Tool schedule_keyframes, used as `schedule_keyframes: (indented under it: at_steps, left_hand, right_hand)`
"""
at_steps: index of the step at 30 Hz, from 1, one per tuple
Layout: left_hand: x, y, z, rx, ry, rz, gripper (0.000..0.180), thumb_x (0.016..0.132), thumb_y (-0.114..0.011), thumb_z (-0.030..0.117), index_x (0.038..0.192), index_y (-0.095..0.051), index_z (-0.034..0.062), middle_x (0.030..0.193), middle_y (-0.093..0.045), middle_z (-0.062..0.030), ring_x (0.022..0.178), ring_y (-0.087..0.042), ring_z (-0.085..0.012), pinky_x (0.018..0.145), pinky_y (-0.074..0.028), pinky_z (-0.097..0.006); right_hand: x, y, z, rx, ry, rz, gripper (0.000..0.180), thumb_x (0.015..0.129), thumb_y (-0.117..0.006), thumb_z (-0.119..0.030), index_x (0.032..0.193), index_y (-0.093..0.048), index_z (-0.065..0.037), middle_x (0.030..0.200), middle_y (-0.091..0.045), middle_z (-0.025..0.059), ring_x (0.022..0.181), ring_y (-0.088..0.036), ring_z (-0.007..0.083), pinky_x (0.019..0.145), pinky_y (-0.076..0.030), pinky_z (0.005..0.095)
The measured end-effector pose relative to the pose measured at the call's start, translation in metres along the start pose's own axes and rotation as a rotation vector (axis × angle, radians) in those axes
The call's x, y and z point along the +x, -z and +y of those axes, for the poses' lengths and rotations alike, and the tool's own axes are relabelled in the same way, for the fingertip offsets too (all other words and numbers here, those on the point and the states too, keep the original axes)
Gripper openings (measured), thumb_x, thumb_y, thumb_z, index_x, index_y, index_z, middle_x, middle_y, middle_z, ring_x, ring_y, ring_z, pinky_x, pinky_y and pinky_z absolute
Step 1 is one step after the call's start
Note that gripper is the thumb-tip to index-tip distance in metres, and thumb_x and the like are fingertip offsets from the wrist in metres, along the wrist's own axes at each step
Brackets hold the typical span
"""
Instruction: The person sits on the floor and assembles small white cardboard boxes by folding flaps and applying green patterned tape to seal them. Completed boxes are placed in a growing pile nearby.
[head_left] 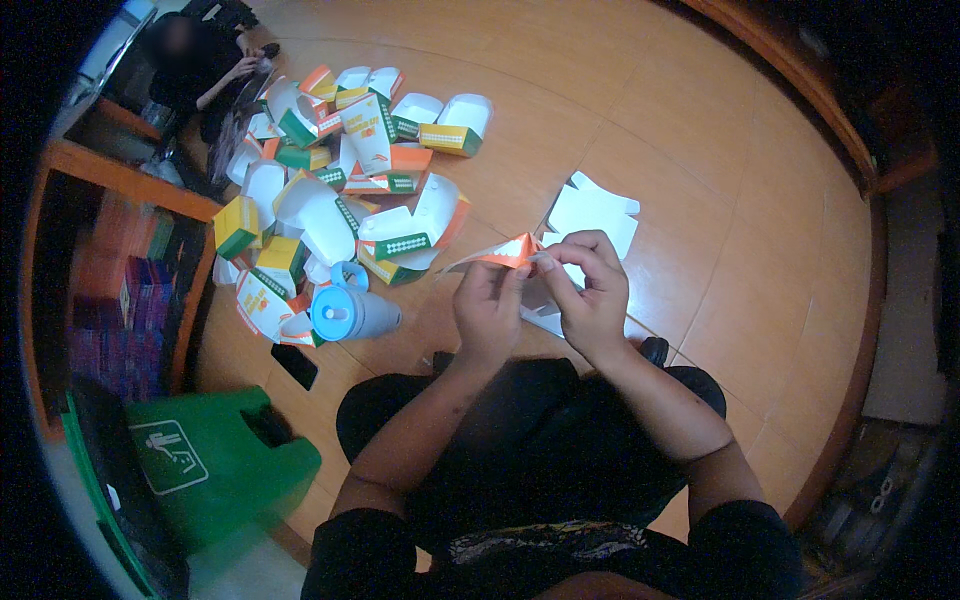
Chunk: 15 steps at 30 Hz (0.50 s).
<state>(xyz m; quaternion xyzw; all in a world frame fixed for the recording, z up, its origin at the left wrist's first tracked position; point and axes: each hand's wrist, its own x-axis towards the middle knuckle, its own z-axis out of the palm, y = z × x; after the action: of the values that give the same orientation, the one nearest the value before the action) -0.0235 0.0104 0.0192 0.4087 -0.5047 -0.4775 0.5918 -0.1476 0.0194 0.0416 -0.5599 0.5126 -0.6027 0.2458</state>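
Above my lap I hold an orange and white paper food carton (512,251), seen nearly edge-on. My left hand (488,308) pinches its lower edge between thumb and fingers. My right hand (596,292) is closed in a pinch at the carton's right end, where a small pale flap shows between the fingertips. Beyond my right hand, white flat carton blanks (592,218) lie on the floor. To the left spreads a heap of folded food cartons (318,215) in white, orange, yellow and green, several of them tipped on their sides.
A light blue tumbler (365,314) with a handle stands at the heap's near edge. Close by lies a black phone (295,366). A green bin (225,455) and a wooden shelf (130,170) with stacked packs are at left. Another person (200,65) sits at the far left.
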Motion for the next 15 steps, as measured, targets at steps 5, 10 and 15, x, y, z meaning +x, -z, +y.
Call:
schedule_keyframes:
  at_steps: [5,10,15]
  left_hand:
    - [-0.004,0.005,-0.017,0.040,-0.003,0.048,0.014,0.087,-0.068,0.007,0.095,-0.062,-0.0031,0.086,-0.067,-0.0105,0.078,-0.063,-0.0136,0.071,-0.050,-0.028]
    - [-0.003,0.003,-0.005,0.167,-0.084,0.050,0.013,0.084,-0.070,0.007,0.091,-0.064,-0.0016,0.083,-0.066,-0.0112,0.075,-0.063,-0.0150,0.068,-0.050,-0.029]
    - [0.000,0.008,0.005,0.215,-0.128,0.021,0.011,0.088,-0.066,0.007,0.092,-0.063,-0.0019,0.089,-0.065,-0.0112,0.076,-0.063,-0.0165,0.069,-0.051,-0.030]
  right_hand:
    - [0.003,0.000,-0.005,-0.108,0.118,-0.024,0.010,0.080,-0.072,-0.006,0.088,-0.070,-0.001,0.085,-0.058,0.0100,0.079,-0.058,0.0198,0.070,-0.047,0.0286]
    - [0.004,0.002,0.003,-0.144,0.128,-0.087,0.010,0.079,-0.071,-0.005,0.087,-0.070,-0.001,0.086,-0.059,0.0102,0.079,-0.060,0.0207,0.071,-0.048,0.0288]
    - [0.009,0.003,0.001,-0.026,0.107,-0.149,0.010,0.084,-0.066,-0.004,0.093,-0.070,-0.002,0.100,-0.062,0.0134,0.096,-0.060,0.0233,0.084,-0.048,0.0317]
